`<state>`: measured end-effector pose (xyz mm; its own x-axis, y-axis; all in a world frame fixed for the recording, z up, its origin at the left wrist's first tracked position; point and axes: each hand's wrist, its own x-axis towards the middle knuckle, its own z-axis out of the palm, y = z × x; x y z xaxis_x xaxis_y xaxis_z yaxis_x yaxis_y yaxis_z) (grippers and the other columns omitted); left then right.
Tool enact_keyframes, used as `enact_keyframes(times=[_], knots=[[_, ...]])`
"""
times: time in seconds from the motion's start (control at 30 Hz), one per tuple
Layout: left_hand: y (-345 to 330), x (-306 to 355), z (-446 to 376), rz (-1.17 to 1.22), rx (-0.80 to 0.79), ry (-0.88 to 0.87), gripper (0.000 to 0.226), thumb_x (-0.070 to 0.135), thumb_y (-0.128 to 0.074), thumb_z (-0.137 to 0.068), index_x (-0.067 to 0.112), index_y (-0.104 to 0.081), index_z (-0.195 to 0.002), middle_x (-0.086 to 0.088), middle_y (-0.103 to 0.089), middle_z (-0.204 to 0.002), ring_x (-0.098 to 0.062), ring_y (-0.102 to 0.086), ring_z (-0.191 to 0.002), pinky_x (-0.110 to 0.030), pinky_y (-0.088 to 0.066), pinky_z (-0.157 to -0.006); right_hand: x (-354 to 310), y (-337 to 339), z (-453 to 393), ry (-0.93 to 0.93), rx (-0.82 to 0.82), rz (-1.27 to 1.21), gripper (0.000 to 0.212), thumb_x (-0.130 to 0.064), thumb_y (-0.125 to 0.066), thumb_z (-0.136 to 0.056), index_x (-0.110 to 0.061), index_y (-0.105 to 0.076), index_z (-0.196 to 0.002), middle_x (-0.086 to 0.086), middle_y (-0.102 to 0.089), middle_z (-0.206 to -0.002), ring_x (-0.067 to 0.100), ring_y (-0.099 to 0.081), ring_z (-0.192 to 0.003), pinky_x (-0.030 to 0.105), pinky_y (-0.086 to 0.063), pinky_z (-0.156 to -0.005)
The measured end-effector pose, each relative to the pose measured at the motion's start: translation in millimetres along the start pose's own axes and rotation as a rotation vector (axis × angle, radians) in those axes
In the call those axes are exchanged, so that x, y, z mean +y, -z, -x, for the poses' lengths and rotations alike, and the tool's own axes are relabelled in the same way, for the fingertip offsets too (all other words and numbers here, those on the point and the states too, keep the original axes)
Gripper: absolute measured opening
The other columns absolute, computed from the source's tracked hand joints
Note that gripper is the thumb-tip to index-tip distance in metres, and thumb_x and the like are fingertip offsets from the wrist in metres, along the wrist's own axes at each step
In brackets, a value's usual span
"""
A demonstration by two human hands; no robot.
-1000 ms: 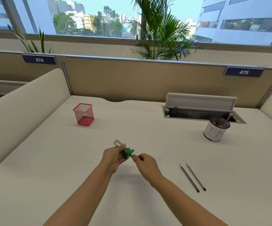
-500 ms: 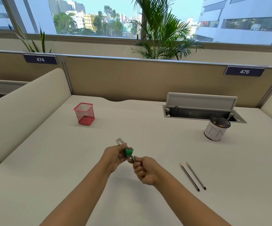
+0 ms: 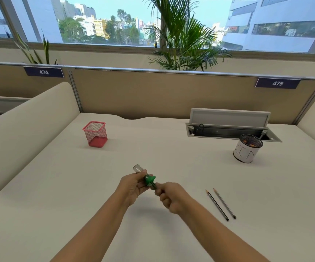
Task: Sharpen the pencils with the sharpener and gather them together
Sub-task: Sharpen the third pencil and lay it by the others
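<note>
- The pencil (image 3: 154, 186) shows only as a short dark stretch between the two hands; the rest lies inside the closed right hand (image 3: 171, 198), and its tip is buried in the green sharpener (image 3: 149, 180).
- The left hand (image 3: 133, 186) covers much of the sharpener's clear barrel, so its contents cannot be told.
- Both forearms are cut off by the bottom edge.
- What lies inside the cup marked "BIN" (image 3: 247, 151) is too small to name.

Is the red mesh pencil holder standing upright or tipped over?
Upright. The red mesh pencil holder rests on its solid base on the desk, open rim facing up. Nothing shows inside it.
</note>
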<state>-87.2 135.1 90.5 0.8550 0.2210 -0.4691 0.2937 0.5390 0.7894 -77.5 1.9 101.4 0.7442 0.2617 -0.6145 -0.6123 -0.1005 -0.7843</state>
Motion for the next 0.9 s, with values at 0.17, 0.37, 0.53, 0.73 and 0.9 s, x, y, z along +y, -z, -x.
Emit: enact_keyframes(times=[0.17, 0.37, 0.53, 0.73, 0.9], knots=[[1.7, 1.6, -1.2, -0.030, 0.039, 0.010, 0.011, 0.007, -0.056, -0.089, -0.004, -0.057, -0.088, -0.021, -0.066, -0.085, -0.027, -0.066, -0.071, -0.031, -0.059, -0.058, -0.9, -5.4, 7.1, 0.047, -0.038, 0.007, 0.025, -0.020, -0.043, -0.097, -0.004, -0.060, -0.086, 0.001, -0.052, -0.058, 0.006, -0.038, -0.038, 0.014, -0.029, -0.037], [-0.9, 0.3, -2.3, 0.013, 0.113, 0.053, 0.011, 0.005, -0.059, -0.087, -0.003, -0.058, -0.080, -0.016, -0.068, -0.063, -0.022, -0.067, -0.048, -0.028, -0.056, -0.043, 16.1, -2.8, 3.9, 0.892, 0.452, 1.358, 0.016, -0.027, -0.068, -0.079, -0.014, -0.063, -0.086, -0.001, -0.067, -0.077, 0.017, -0.059, -0.064, 0.022, -0.027, -0.045], [-4.8, -2.2, -1.3, 0.009, 0.072, 0.045, 0.012, 0.006, -0.057, -0.089, -0.004, -0.057, -0.082, -0.020, -0.064, -0.081, -0.027, -0.065, -0.067, -0.028, -0.058, -0.049, 16.0, -4.6, -4.7, 0.625, 0.300, 0.881, 0.017, -0.014, -0.055, -0.087, -0.001, -0.063, -0.079, 0.010, -0.061, -0.068, 0.018, -0.041, -0.056, 0.022, -0.026, -0.044], [-2.7, -5.8, 0.0, -0.032, 0.042, 0.029, 0.012, 0.006, -0.057, -0.089, -0.004, -0.057, -0.082, -0.017, -0.068, -0.072, -0.023, -0.068, -0.056, -0.029, -0.058, -0.050, 2.5, 4.5, -0.7, -0.211, -0.152, -0.382, 0.031, -0.019, -0.040, -0.099, -0.005, -0.060, -0.079, -0.004, -0.042, -0.040, 0.003, -0.025, -0.025, 0.009, -0.016, -0.025], [-7.2, -0.1, -5.9, -0.029, 0.114, 0.012, 0.012, 0.005, -0.061, -0.086, -0.005, -0.058, -0.080, -0.018, -0.065, -0.074, -0.019, -0.067, -0.046, -0.028, -0.058, -0.048, 12.0, -0.1, 2.7, 0.547, 0.240, 0.821, 0.028, -0.037, -0.046, -0.094, -0.013, -0.059, -0.099, 0.001, -0.061, -0.084, 0.016, -0.055, -0.071, 0.031, -0.043, -0.066]])
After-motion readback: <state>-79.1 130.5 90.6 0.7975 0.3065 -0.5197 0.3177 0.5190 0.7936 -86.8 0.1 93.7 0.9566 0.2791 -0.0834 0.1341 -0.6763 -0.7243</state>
